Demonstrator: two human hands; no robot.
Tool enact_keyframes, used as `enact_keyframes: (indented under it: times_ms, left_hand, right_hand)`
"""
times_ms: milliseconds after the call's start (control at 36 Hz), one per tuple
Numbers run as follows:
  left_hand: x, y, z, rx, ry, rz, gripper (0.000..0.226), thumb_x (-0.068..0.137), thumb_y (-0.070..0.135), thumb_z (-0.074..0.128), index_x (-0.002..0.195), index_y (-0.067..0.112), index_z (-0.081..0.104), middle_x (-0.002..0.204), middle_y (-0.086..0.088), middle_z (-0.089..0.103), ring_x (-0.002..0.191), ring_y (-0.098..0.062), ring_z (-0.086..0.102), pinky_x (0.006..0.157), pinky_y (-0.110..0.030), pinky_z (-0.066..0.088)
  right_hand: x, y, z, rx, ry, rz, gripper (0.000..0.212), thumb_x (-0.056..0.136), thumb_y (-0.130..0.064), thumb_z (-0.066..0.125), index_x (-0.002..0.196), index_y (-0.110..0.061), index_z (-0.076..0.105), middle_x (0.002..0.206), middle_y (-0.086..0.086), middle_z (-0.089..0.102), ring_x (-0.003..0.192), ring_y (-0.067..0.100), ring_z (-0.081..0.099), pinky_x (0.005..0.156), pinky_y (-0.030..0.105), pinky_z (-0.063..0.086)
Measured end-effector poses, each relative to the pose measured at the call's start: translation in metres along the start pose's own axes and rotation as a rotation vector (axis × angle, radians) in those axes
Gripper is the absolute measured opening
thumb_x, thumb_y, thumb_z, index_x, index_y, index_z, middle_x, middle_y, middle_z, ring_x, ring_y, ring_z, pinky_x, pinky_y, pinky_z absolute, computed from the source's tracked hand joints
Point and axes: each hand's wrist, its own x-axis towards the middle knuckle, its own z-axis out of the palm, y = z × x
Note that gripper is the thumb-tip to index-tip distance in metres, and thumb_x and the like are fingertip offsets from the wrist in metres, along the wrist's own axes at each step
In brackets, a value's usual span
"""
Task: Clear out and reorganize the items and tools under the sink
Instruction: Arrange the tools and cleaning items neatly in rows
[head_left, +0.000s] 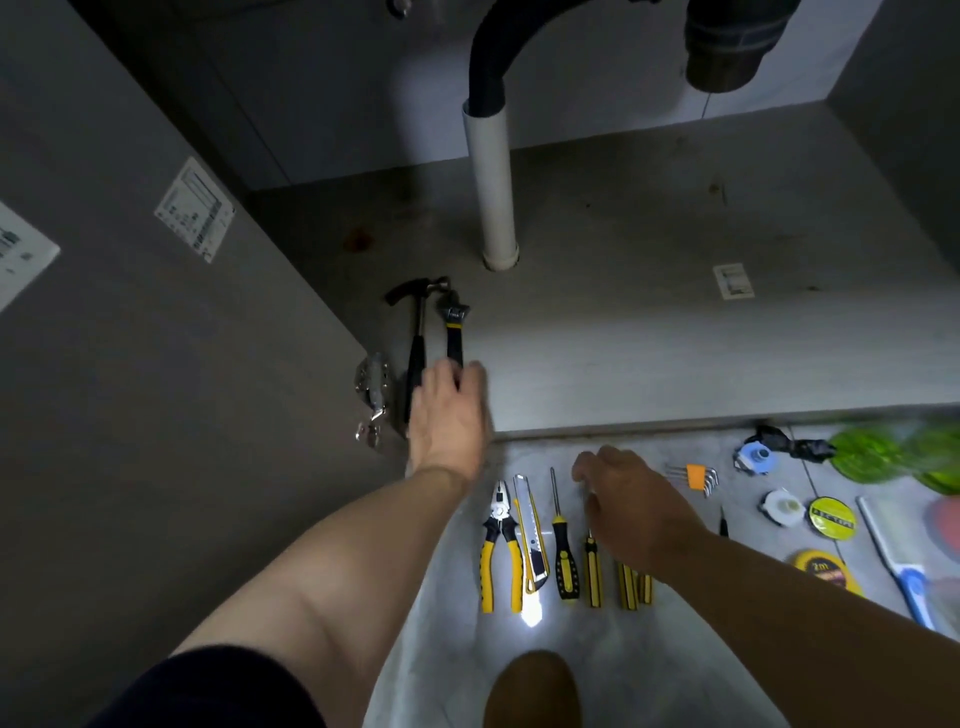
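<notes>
Inside the sink cabinet, a black hammer (416, 327) and an adjustable wrench (454, 325) lie side by side on the left of the cabinet floor (675, 338). My left hand (449, 415) reaches in and grips the lower end of the wrench handle, thumb on its right side. Out on the tiled floor lie yellow pliers (498, 545), a utility knife (532, 540) and several yellow-handled screwdrivers (562, 545) in a row. My right hand (634, 504) hovers over the screwdrivers with loosely curled fingers, holding nothing, and hides some of their shafts.
A white drain pipe (496, 182) stands in the middle of the cabinet. The open door (156, 415) and its hinge (371, 384) are at the left. Hex keys (696, 475), tape rolls (831, 514), a tape measure (826, 569) and a blue-handled brush (893, 556) lie at the right.
</notes>
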Motion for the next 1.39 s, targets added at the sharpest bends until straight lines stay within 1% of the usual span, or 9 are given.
enact_keyframes:
  times_ms: [83, 167, 306, 556, 722, 944, 1056, 1194, 1389]
  left_hand:
    - [-0.054, 0.008, 0.017, -0.100, -0.039, 0.166, 0.032, 0.088, 0.020, 0.060, 0.118, 0.024, 0.049, 0.111, 0.001, 0.044, 0.100, -0.020, 0.048, 0.088, -0.033, 0.047]
    - [-0.100, 0.010, 0.037, -0.185, -0.203, 0.034, 0.021, 0.093, 0.036, 0.053, 0.109, 0.026, 0.045, 0.108, 0.002, 0.043, 0.098, -0.023, 0.052, 0.081, -0.038, 0.051]
    - [-0.139, 0.012, 0.059, -0.347, -0.541, -0.458, 0.056, 0.083, 0.053, 0.071, 0.119, 0.019, 0.045, 0.123, -0.004, 0.046, 0.117, -0.027, 0.049, 0.090, -0.044, 0.052]
    - [-0.132, 0.011, 0.067, -0.408, -0.658, -0.565, 0.071, 0.074, 0.044, 0.084, 0.124, 0.013, 0.045, 0.127, -0.010, 0.050, 0.121, -0.031, 0.052, 0.099, -0.044, 0.049]
    - [-0.131, 0.013, 0.059, -0.658, -0.617, -0.732, 0.051, 0.076, 0.034, 0.081, 0.112, 0.004, 0.059, 0.111, -0.015, 0.064, 0.098, -0.029, 0.067, 0.083, -0.042, 0.059]
    - [-0.140, 0.028, 0.035, -1.364, -0.565, -0.875, 0.034, 0.089, 0.011, 0.075, 0.115, 0.002, 0.053, 0.093, -0.013, 0.060, 0.078, -0.020, 0.067, 0.064, -0.034, 0.059]
    - [-0.138, 0.033, 0.030, -1.386, -0.485, -0.835, 0.039, 0.089, 0.015, 0.075, 0.122, 0.004, 0.057, 0.102, -0.024, 0.071, 0.091, -0.027, 0.070, 0.088, -0.046, 0.058]
    - [-0.128, 0.031, 0.032, -1.409, -0.424, -0.731, 0.031, 0.092, 0.023, 0.074, 0.113, 0.003, 0.066, 0.083, -0.006, 0.072, 0.078, -0.015, 0.066, 0.073, -0.026, 0.055]
    - [-0.116, 0.027, 0.037, -1.427, -0.407, -0.803, 0.059, 0.104, 0.050, 0.044, 0.095, -0.002, 0.072, 0.082, -0.017, 0.074, 0.071, -0.023, 0.072, 0.058, -0.022, 0.056]
  right_hand:
    - [-0.007, 0.001, 0.017, 0.027, -0.137, -0.012, 0.028, 0.093, -0.015, 0.049, 0.118, -0.021, 0.057, 0.116, 0.001, 0.055, 0.110, 0.020, 0.056, 0.088, 0.032, 0.050]
    - [-0.014, 0.002, 0.036, 0.009, -0.207, -0.026, 0.021, 0.095, -0.016, 0.049, 0.114, -0.016, 0.059, 0.114, 0.004, 0.053, 0.102, 0.024, 0.061, 0.076, 0.024, 0.043]
    - [-0.025, 0.003, 0.058, 0.057, -0.267, 0.045, 0.029, 0.095, -0.014, 0.049, 0.123, -0.013, 0.055, 0.116, 0.011, 0.050, 0.103, 0.032, 0.061, 0.085, 0.035, 0.051]
    - [-0.024, 0.004, 0.073, 0.197, -0.275, 0.160, 0.025, 0.093, -0.018, 0.052, 0.117, -0.023, 0.059, 0.113, 0.004, 0.052, 0.101, 0.024, 0.059, 0.083, 0.035, 0.051]
    - [-0.015, -0.005, 0.073, 0.290, -0.260, 0.189, 0.018, 0.092, -0.014, 0.051, 0.107, -0.023, 0.057, 0.096, -0.001, 0.057, 0.084, 0.016, 0.055, 0.064, 0.024, 0.037]
    - [-0.015, -0.033, 0.065, 0.542, -0.285, 0.246, 0.025, 0.094, -0.024, 0.058, 0.116, -0.013, 0.054, 0.099, 0.010, 0.066, 0.094, 0.029, 0.064, 0.085, 0.049, 0.055]
    - [-0.013, -0.037, 0.062, 0.594, -0.203, 0.296, 0.017, 0.097, -0.024, 0.055, 0.108, -0.012, 0.054, 0.095, 0.011, 0.064, 0.087, 0.035, 0.068, 0.072, 0.053, 0.060]
    - [-0.008, -0.031, 0.056, 0.918, -0.241, 0.389, 0.009, 0.100, -0.022, 0.056, 0.104, -0.017, 0.050, 0.096, 0.015, 0.064, 0.074, 0.021, 0.066, 0.069, 0.045, 0.061]
    - [-0.012, -0.029, 0.037, 1.284, -0.298, 0.325, 0.020, 0.103, -0.029, 0.055, 0.117, -0.015, 0.053, 0.111, 0.010, 0.073, 0.096, 0.025, 0.075, 0.078, 0.040, 0.062]
